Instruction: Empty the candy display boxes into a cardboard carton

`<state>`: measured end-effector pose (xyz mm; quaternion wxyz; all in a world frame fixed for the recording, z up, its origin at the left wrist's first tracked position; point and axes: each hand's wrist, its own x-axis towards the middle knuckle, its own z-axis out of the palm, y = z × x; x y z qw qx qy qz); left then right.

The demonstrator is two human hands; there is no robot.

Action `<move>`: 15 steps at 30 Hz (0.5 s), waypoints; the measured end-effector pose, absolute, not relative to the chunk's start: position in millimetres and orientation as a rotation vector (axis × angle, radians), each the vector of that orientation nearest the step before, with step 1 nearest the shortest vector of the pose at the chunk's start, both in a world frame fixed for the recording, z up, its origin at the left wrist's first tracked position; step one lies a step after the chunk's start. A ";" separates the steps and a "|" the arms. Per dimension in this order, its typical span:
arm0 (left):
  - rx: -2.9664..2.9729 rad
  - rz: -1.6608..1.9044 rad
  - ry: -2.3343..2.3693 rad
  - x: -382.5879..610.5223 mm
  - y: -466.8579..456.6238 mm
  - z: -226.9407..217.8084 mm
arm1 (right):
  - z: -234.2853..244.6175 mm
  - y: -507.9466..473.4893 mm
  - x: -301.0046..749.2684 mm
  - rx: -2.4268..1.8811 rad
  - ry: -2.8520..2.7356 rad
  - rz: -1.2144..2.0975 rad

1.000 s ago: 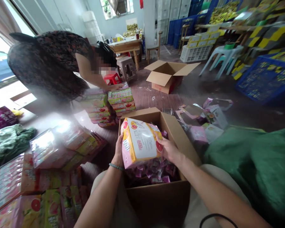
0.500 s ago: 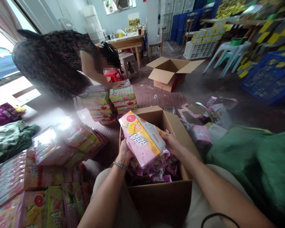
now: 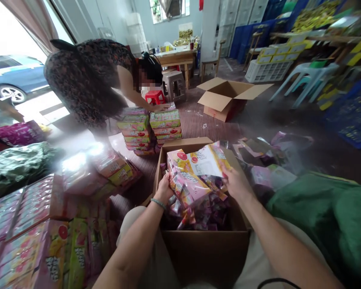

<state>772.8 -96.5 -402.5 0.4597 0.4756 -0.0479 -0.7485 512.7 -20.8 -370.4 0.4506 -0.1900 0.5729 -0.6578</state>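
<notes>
A pink and yellow printed candy-style box [image 3: 188,170] with grapefruit pictures is tilted over a brown carton [image 3: 203,251], which stands between my knees. My left hand [image 3: 165,190] grips the box's left side. In my right hand [image 3: 236,184] is the edge of the box's opened flap [image 3: 209,160], white on its inner face. Small glossy sachets [image 3: 186,216] spill below the box and lie heaped in the carton. My fingers partly hide the box's edges.
Torn printed boxes [image 3: 270,174] and a green sack [image 3: 315,204] lie on the right. Stacked full boxes [image 3: 45,249] fill the left. Ahead, a person [image 3: 90,76] bends over box stacks [image 3: 165,124]; an open carton [image 3: 225,98] stands beyond.
My right hand has pulled the flap out to the right, opening the box wider. Sachets now tumble from it into the carton. The camera view has turned slightly left.
</notes>
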 end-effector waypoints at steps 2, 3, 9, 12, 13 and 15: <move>1.109 -1.890 -0.084 764.4 -95.3 -401.9 | -363.9 -16.1 513.4 -0.433 1.354 -1.611; 1.068 -1.894 -0.057 762.6 -96.2 -400.6 | -361.1 -11.0 515.2 -0.428 1.297 -1.581; 0.943 -1.808 -0.044 758.1 -98.0 -391.5 | -369.1 21.3 566.9 -0.867 1.285 -1.399; 0.896 -1.838 -0.168 753.0 -89.7 -388.0 | -370.0 12.9 584.9 -0.981 1.507 -1.421; 0.915 -1.845 -0.217 754.2 -88.1 -385.8 | -366.7 8.1 583.8 -0.976 1.529 -1.450; 1.040 -1.795 -0.319 762.5 -89.3 -379.0 | -355.9 -0.3 573.0 -0.965 1.460 -1.491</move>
